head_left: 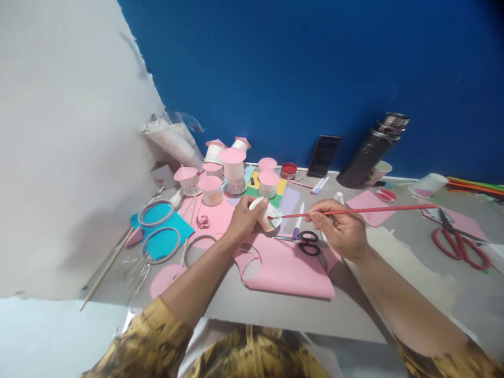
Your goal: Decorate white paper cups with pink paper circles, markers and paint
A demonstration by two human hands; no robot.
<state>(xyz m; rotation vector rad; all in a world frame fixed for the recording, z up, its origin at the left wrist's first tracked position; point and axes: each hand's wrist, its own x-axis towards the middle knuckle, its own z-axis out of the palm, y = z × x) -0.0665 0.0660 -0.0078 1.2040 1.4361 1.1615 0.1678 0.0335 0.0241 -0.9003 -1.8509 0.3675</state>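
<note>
My left hand [249,214] is closed around a small white paper cup [270,222], which is tilted on its side and has a few marks on its wall. In my right hand [342,229] is a long red paintbrush [370,210], pinched near its bristle end. The brush tip touches the side of the cup or hovers very close to it. Below the hands lie black-handled scissors [309,243] on a cut sheet of pink paper [287,270]. A white marker with a purple end [299,220] rests between the two hands.
Several paper cups with pink tops [233,163] stand at the back. Near the wall are a red paint tin [289,170], a phone [323,156] and a dark flask [372,149]. Hoops [160,245] lie left; red-handled scissors [459,245] lie right. Stacked cups [171,140] lean back left.
</note>
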